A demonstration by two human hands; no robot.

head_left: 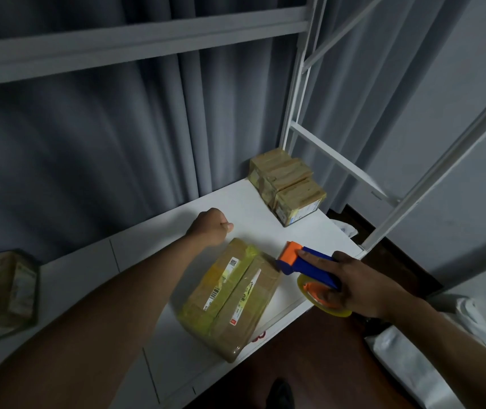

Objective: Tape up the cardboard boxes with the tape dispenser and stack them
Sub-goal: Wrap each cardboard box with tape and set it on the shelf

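A flat cardboard box (pixel 230 299) with yellowish tape and white labels lies on the white table (pixel 135 255) near its front edge. My right hand (pixel 362 287) grips a blue and orange tape dispenser (pixel 306 267) with a tape roll; its orange head sits at the box's far right corner. My left hand (pixel 210 227) is curled into a fist just beyond the box's far end, holding nothing that I can see. Two taped boxes (pixel 287 187) stand together at the table's far right corner, one partly on the other. Another box (pixel 3 290) sits at the left edge.
A white metal frame (pixel 336 163) rises at the table's right end. Grey curtains (pixel 88 143) hang behind the table. A white shelf beam (pixel 135 42) crosses overhead. Dark wooden floor (pixel 309 364) and white bags (pixel 413 367) lie to the lower right.
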